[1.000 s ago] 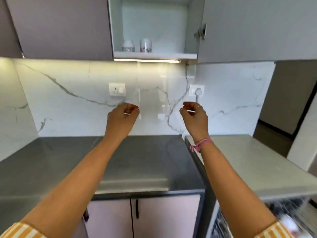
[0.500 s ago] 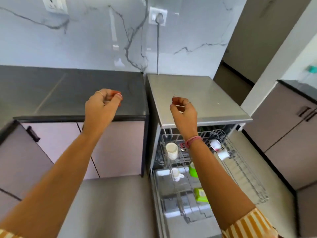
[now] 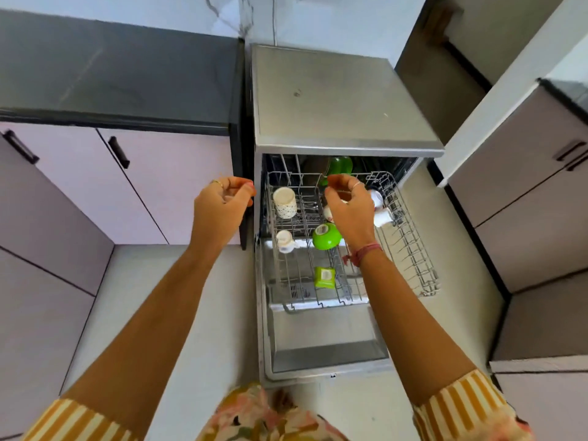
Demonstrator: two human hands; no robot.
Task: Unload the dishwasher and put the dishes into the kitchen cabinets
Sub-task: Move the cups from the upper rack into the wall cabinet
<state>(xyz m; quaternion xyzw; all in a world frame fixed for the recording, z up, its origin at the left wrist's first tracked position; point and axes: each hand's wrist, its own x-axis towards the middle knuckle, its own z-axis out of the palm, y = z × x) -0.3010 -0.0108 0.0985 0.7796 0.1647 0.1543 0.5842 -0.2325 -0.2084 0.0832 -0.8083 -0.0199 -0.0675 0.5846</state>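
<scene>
I'm looking down into a home kitchen. A dark countertop (image 3: 121,71) runs along a white marble-veined backsplash (image 3: 222,11), with pale lilac base cabinets (image 3: 159,186) and black handles (image 3: 118,152) beneath it. Against the countertop's right edge stands a steel dishwasher (image 3: 334,100), its door dropped open and its wire rack (image 3: 410,237) pulled out, carrying a white cup (image 3: 284,202) and a green bowl (image 3: 326,236). More cabinet fronts (image 3: 534,198) line the right side.

Counted in the dishwasher rack (image 3: 416,275): four white cups (image 3: 284,202), with a fifth perhaps hidden behind the right hand (image 3: 350,208); two green bowls (image 3: 326,236); one green square lid (image 3: 324,277). Two hands, left hand (image 3: 222,208).
</scene>
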